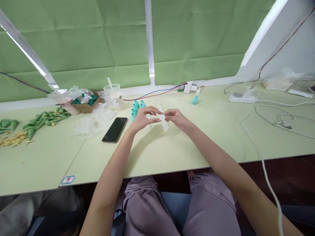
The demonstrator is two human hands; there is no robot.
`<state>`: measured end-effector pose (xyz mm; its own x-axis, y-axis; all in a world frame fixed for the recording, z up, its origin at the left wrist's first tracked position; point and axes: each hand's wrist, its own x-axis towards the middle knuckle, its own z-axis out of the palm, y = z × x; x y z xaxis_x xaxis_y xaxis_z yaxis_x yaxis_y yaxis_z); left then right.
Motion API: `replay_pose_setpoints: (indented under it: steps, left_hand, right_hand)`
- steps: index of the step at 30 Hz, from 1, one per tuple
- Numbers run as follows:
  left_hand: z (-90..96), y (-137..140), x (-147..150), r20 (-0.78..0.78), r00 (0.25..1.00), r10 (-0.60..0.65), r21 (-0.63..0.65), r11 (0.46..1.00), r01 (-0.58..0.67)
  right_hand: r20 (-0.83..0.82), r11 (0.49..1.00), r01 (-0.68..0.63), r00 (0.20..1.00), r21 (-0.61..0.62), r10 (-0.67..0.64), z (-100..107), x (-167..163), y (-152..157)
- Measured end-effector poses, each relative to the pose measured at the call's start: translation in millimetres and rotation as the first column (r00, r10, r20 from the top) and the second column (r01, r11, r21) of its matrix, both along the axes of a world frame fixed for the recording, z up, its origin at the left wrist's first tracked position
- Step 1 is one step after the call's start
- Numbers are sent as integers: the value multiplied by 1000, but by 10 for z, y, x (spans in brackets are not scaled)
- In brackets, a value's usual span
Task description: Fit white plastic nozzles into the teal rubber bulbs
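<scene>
Above the table, my left hand point(144, 119) curves its thumb and fingers around the edge of a small white piece point(162, 117) with a round hub and translucent blade-like parts. From the other side, my right hand point(179, 120) pinches the same piece between thumb and fingertips. One translucent blade points down toward me, another away. Just behind my left hand stand several teal cone-shaped cups point(135, 108). Small white bits point(148, 126) show beneath the left fingers, partly hidden. A teal bulb-shaped part point(195, 100) with a white top stands farther back on the right.
A phone point(115, 130) lies left of my hands, beside a crumpled clear plastic bag point(94, 119). Behind are a drink cup point(115, 96) and a cardboard box point(88, 105). Green cones point(45, 119) and yellow star-like pieces point(14, 139) lie far left. White cables point(278, 113) and a power strip point(242, 97) occupy the right.
</scene>
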<state>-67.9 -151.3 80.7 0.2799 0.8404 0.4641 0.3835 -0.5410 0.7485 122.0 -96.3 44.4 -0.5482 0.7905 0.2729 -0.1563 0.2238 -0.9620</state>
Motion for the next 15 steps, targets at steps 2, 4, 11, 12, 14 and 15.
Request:
replay_pose_setpoints:
  steps: [2, 4, 11, 12, 14, 15]
  left_hand:
    - [-17, 32, -38, -20, 1000, 24, -7, 1000, -24]
    - [-37, 84, -125, -50, 995, 84, -6, 996, -85]
    - [-290, 318, -721, -29, 867, 498, 151, 860, -488]
    - [-348, 344, -815, -7, 823, 567, 169, 812, -558]
    - [-454, 384, -974, 7, 748, 664, 175, 736, -654]
    - [-496, 398, -1033, 10, 719, 695, 165, 708, -687]
  right_hand:
    - [48, 999, 6, 999, 42, -8, 21, -3, -27]
    - [159, 986, 44, 985, 163, -70, 43, -24, -59]
    - [582, 647, -254, 729, 719, -361, 3, -395, -190]
    - [613, 594, -323, 690, 736, -385, -10, -459, -205]
    - [644, 524, -404, 628, 750, -437, -30, -556, -223]
    - [648, 506, -421, 610, 753, -456, -36, -585, -226]
